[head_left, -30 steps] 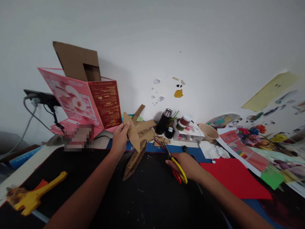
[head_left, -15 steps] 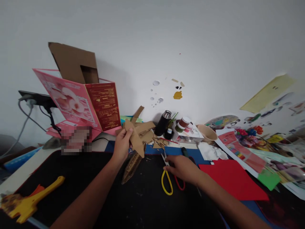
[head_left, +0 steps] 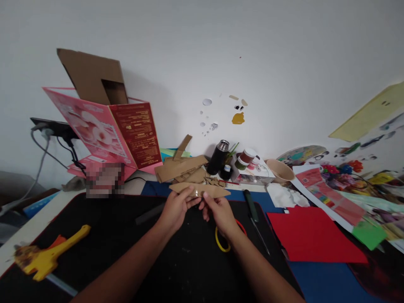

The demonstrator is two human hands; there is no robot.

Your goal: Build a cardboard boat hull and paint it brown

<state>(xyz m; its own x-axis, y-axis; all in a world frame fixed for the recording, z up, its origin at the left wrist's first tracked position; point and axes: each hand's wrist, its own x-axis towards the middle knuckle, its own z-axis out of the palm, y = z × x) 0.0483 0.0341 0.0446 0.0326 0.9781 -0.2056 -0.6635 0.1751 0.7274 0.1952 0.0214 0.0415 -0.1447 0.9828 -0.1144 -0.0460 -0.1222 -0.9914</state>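
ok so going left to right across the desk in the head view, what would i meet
Yellow figure → dark strip → cardboard piece, held in the left hand and right hand → dark-handled tool → red sheet → green sheet

Scissors down, both hands on the cardboard piece.
The right hand has let the scissors go and shifted toward nine o'clock, its fingers now on the cardboard piece, which only the left hand held before. The left hand has come in toward five o'clock. The cardboard piece, slanted earlier from eleven to five, now runs nearly level from nine to three. The scissors lie at six o'clock from the right hand, partly hidden by it. The ridged pointed strip has gone from its spot on the black mat, where a dark bar now shows plainly.
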